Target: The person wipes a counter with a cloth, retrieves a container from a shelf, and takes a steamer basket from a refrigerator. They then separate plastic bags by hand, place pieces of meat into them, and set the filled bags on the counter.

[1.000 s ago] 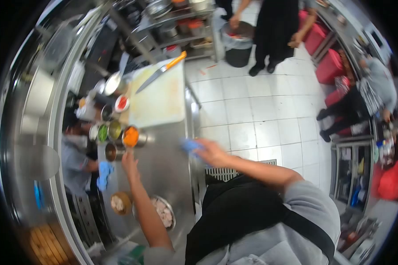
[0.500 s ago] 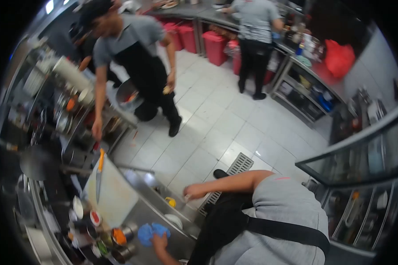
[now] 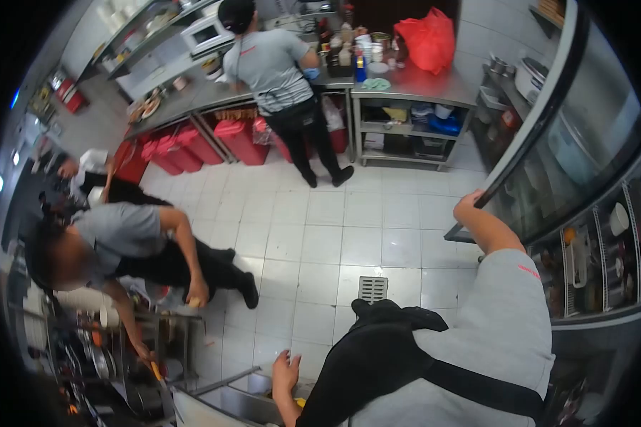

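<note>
My right hand is on the edge of the glass fridge door, fingers curled round its frame. The door stands open, and shelves with containers show inside the fridge. My left hand is low in front of my black apron, above the steel counter and sink. Its fingers are apart and nothing shows in them. A bit of something yellow peeks out beside my left forearm. At the left, a co-worker's hand is at the orange handle of a knife by the cutting board.
One co-worker leans over a shelf of pans at the left; another stands at the back counter. Red bins line that counter's underside. A red plastic bag sits on top. A drain grate lies in the tiled floor.
My view has turned up and right. My left hand has left the blue cloth on the counter. My right hand has moved out to the fridge door. A co-worker's hand has reached the knife handle.
</note>
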`<control>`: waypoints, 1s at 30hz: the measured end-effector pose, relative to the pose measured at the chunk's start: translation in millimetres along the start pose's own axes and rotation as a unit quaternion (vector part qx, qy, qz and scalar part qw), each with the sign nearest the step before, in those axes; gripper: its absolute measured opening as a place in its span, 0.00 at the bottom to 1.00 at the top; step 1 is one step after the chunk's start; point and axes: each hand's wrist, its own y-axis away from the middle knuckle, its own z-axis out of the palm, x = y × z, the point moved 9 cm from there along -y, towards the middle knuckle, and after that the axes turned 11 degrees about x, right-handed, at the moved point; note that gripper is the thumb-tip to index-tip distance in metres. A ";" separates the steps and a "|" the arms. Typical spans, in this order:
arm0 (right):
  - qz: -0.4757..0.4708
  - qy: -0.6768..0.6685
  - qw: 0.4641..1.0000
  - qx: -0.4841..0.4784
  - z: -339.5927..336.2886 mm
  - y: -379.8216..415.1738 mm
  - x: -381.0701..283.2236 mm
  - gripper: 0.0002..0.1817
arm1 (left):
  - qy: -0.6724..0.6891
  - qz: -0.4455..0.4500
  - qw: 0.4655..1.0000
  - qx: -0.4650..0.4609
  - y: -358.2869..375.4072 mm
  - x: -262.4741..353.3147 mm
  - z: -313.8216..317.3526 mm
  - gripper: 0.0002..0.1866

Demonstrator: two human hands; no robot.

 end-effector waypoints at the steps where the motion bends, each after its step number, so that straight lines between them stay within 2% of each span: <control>1: 0.007 -0.004 1.000 -0.015 23.1 -23.6 -5.6 0.33 | 0.012 0.040 0.999 -0.023 -23.6 32.4 15.6 0.26; 3: 0.052 -0.004 0.987 0.151 44.5 -71.1 -34.6 0.30 | 0.041 0.085 0.994 -0.063 -56.6 78.3 38.4 0.26; 4: 0.004 -0.154 0.974 0.164 34.7 -68.6 -26.5 0.25 | 0.039 0.085 0.993 -0.069 -68.2 90.7 42.7 0.26; 5: 0.007 -0.153 0.975 0.161 35.8 -70.5 -9.0 0.25 | 0.036 0.109 0.989 -0.098 -77.8 107.6 53.4 0.26; 7: 0.075 -0.027 0.915 0.396 15.7 -55.2 29.6 0.22 | 0.030 0.134 0.981 -0.136 -85.7 116.2 67.2 0.26; 8: 0.078 -0.025 0.917 0.391 18.7 -60.6 46.0 0.22 | 0.004 0.133 0.975 -0.181 -91.7 110.6 80.1 0.26; 9: 0.042 -0.033 0.932 0.359 18.6 -71.6 58.3 0.21 | -0.021 0.129 0.966 -0.223 -97.9 102.7 92.5 0.27; 10: 0.005 -0.041 0.946 0.322 24.0 -73.2 64.7 0.21 | -0.020 0.130 0.964 -0.230 -107.7 92.1 98.3 0.27; 13: 0.017 -0.014 0.956 0.293 11.7 -48.8 66.9 0.19 | -0.093 0.167 0.947 -0.259 -131.8 55.7 121.9 0.27; 15: 0.020 0.028 0.947 0.319 9.1 -37.6 55.0 0.18 | -0.082 0.103 0.964 -0.232 -149.6 15.8 121.4 0.26; 17: 0.034 0.031 0.958 0.283 21.8 -22.0 50.1 0.18 | -0.054 0.082 0.971 -0.216 -152.3 -29.7 127.6 0.25; 20: 0.004 0.077 0.970 0.230 52.0 2.0 29.1 0.18 | 0.085 -0.076 0.982 -0.152 -141.2 -109.7 142.2 0.20; 21: -0.010 0.081 0.974 0.210 64.0 10.0 19.0 0.18 | 0.087 -0.080 0.981 -0.157 -132.6 -150.9 166.0 0.20; 23: -0.055 0.086 0.983 0.154 95.3 26.5 4.0 0.17 | -0.016 -0.066 0.987 -0.144 -116.5 -219.5 203.8 0.20; 25: -0.056 0.052 0.991 0.110 134.9 33.9 -10.3 0.17 | -0.040 -0.141 0.959 -0.241 -79.6 -196.7 206.1 0.20; 26: -0.078 0.025 0.996 0.045 153.5 41.8 -15.8 0.17 | -0.020 -0.195 0.950 -0.244 -65.2 -158.4 188.3 0.19; 28: -0.145 -0.012 0.987 -0.065 169.7 72.3 -24.6 0.18 | 0.070 -0.184 0.939 -0.282 -56.8 -172.0 233.9 0.20; 29: -0.189 -0.022 0.976 -0.109 170.5 89.8 -29.9 0.19 | 0.067 -0.181 0.941 -0.280 -65.6 -168.8 244.5 0.20; 30: -0.257 -0.045 0.959 -0.108 175.0 94.1 -44.4 0.19 | 0.085 -0.128 0.948 -0.280 -77.2 -152.1 256.4 0.19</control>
